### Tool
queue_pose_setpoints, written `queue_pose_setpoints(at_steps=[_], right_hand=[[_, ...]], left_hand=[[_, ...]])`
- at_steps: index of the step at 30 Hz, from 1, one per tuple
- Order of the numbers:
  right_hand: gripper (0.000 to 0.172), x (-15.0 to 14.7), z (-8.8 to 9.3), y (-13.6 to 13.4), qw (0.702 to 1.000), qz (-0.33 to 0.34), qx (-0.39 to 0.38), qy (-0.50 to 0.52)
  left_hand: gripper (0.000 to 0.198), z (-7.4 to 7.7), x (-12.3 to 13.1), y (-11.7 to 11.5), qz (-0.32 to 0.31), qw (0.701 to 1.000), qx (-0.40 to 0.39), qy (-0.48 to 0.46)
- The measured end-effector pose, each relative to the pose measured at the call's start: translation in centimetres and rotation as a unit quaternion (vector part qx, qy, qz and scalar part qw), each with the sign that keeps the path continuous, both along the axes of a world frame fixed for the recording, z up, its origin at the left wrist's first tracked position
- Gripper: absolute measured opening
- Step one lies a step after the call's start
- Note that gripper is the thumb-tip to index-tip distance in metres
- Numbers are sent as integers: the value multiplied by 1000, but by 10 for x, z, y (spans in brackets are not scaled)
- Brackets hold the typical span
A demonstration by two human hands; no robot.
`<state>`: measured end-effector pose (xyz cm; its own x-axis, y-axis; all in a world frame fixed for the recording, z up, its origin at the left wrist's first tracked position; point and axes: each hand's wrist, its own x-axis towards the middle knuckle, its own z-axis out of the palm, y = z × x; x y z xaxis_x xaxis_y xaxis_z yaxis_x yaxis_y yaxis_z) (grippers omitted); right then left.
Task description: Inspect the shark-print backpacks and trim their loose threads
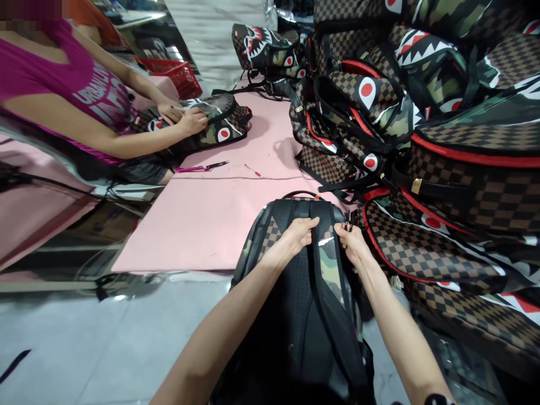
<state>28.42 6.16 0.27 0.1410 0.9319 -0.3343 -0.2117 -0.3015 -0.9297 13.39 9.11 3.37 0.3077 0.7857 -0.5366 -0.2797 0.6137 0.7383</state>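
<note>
A black backpack (301, 315) with brown check and camouflage panels leans against the near edge of the pink table, its back panel facing me. My left hand (300, 233) is closed on the inner edge of the right-hand shoulder strap (331, 264), near its top. At the strap's outer edge, my right hand (352, 243) pinches the border between thumb and finger. Small dark thread snips (349, 219) stick up out of that same hand, their handles hidden by the fingers. The top carry handle (301, 194) rests by the table surface.
Many similar backpacks (464, 191) are piled high on the right, close to my right arm. Across the pink table (189, 225), a co-worker (84, 90) handles another backpack (221, 124). Purple-handled snips (202, 167) and a small red-ended tool (253, 171) lie between. A red basket (179, 76) stands behind.
</note>
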Motion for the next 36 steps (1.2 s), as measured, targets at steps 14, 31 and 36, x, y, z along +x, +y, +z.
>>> queue_pose_setpoints(at_steps=[14, 31, 36], right_hand=[[33, 2, -4, -1, 999, -2, -3, -40], [17, 19, 14, -23, 663, -8, 254, -704], [17, 18, 22, -23, 616, 7, 253, -746]], left_hand=[[27, -31, 20, 10, 14, 992, 28, -121], [33, -32, 33, 6, 95, 991, 96, -6], [34, -35, 34, 6, 100, 989, 113, 10]])
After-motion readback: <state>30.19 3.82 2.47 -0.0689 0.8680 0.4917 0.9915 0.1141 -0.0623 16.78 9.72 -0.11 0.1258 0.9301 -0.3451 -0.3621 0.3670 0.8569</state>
